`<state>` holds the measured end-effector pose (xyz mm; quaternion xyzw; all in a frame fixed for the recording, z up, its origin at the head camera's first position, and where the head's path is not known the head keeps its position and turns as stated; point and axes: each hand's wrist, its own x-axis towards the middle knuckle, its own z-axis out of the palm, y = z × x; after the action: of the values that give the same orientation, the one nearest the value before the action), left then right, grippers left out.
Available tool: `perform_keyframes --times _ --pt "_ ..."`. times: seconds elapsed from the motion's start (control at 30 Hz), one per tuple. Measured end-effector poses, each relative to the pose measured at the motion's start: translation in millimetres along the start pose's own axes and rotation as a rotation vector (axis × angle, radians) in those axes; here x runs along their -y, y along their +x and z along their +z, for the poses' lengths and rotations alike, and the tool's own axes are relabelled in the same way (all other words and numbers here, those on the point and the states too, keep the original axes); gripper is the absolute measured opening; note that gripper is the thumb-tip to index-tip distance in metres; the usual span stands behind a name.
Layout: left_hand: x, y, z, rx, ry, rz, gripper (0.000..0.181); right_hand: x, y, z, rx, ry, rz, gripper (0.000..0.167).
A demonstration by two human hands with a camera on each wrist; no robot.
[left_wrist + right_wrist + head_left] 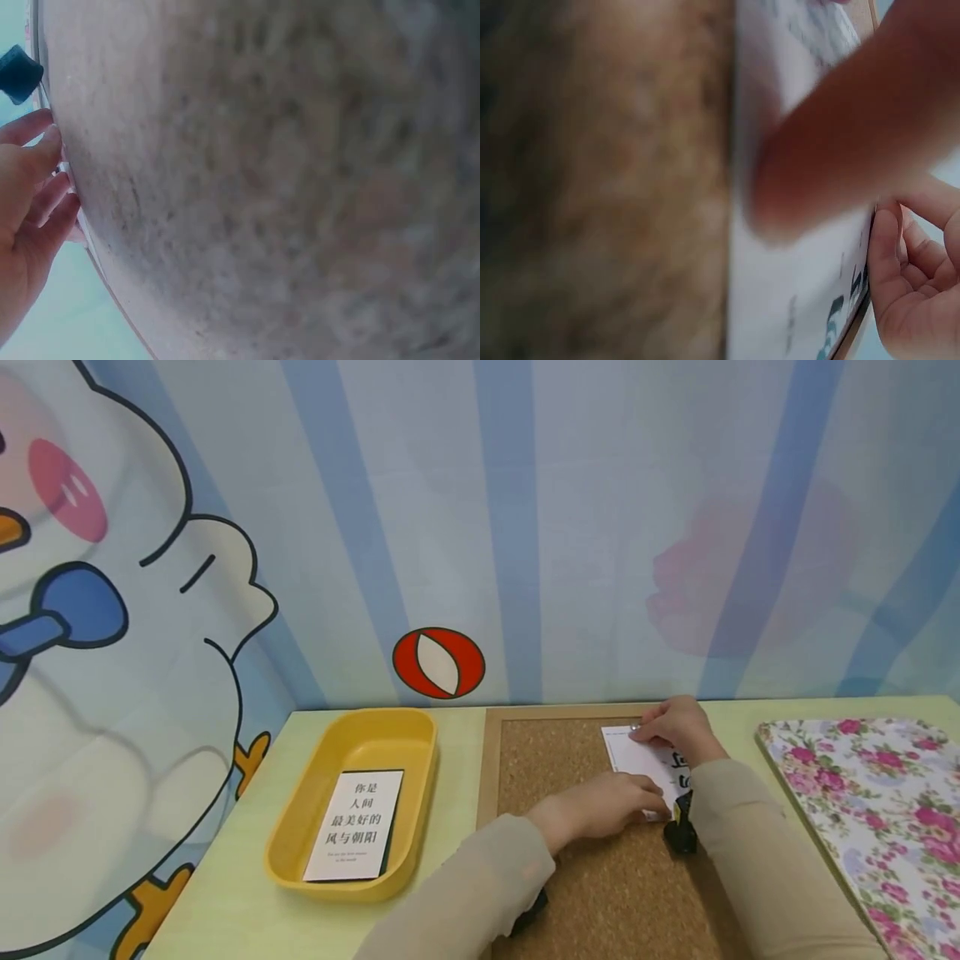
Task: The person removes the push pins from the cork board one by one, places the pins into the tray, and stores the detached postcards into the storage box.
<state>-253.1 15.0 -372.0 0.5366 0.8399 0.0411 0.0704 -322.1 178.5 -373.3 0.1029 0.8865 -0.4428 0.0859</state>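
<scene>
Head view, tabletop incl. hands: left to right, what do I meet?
Yellow tray → left hand → right hand → floral-patterned panel. Left out: the corkboard and the card at the hands, since the hands overlap both.

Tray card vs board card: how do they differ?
Place: the tray card lies in the yellow tray; the board card is over the corkboard.
Cover: the board card is partly hidden by the left grip and right grip; the tray card's face is uncovered.
Print: the tray card's lines show in full, the board card's only in part.
Shared: both white with dark print.
</scene>
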Motion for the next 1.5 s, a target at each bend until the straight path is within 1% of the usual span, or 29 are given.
perform_keyframes --times 0.1,0.17,0.3,0.37,0.53,0.63,0.73,0.8,0.87,1.0,1.07,1.23,1.33,1.43,1.5 --pt "0.1 -1.3 -1.4 -0.018 0.031 0.022 0.026 3.4 -0.9 0.7 -0.019 -0.079 -0.002 0.020" --pt "-0.1 -2.0 -2.5 -0.028 0.054 0.031 0.024 6.3 -1.8 1.5 -0.023 -0.135 -0.022 0.025" --pt "-0.9 -2.8 -4.3 -0.026 0.062 0.030 0.023 11.1 -4.6 1.3 -0.018 -0.218 -0.072 0.035" --pt "-1.5 -2.7 -5.1 -0.020 0.057 0.028 0.023 11.8 -5.3 0.2 -0.007 -0.225 -0.078 0.039" --pt "-3.2 -1.0 -7.6 -0.004 0.041 0.020 0.025 10.4 -3.8 -3.4 0.046 -0.203 -0.088 0.045" --pt "-3.6 0.5 -8.0 0.006 0.030 0.016 0.027 9.1 -1.3 -4.5 0.076 -0.180 -0.083 0.045" --pt "-3.7 1.5 -8.2 0.015 0.027 0.006 0.027 8.1 1.8 -4.0 0.110 -0.148 -0.054 0.043" --pt "-3.6 2.1 -7.8 0.020 0.019 -0.002 0.027 7.3 3.3 -3.5 0.129 -0.140 -0.038 0.042" --pt "-3.8 2.7 -7.4 0.025 0.021 -0.006 0.027 6.4 4.2 -3.0 0.143 -0.146 -0.040 0.042" --pt "-4.3 3.8 -6.1 0.037 0.007 -0.014 0.029 4.3 4.2 -2.6 0.162 -0.168 -0.077 0.041" --pt "-4.6 4.0 -5.4 0.042 0.006 -0.021 0.030 4.0 3.7 -2.4 0.171 -0.187 -0.105 0.038" --pt "-4.7 4.4 -5.2 0.043 0.023 -0.026 0.031 4.0 5.7 -1.3 0.195 -0.313 -0.198 0.033" --pt "-4.6 3.8 -4.2 0.044 0.025 -0.027 0.031 3.7 6.1 0.6 0.209 -0.390 -0.236 0.029" --pt "-4.3 3.1 -3.0 0.042 0.036 -0.022 0.030 4.0 4.4 1.7 0.227 -0.418 -0.261 0.022" --pt "-3.6 3.3 -2.5 0.036 0.044 -0.014 0.029 4.6 2.6 1.1 0.241 -0.429 -0.293 0.018"
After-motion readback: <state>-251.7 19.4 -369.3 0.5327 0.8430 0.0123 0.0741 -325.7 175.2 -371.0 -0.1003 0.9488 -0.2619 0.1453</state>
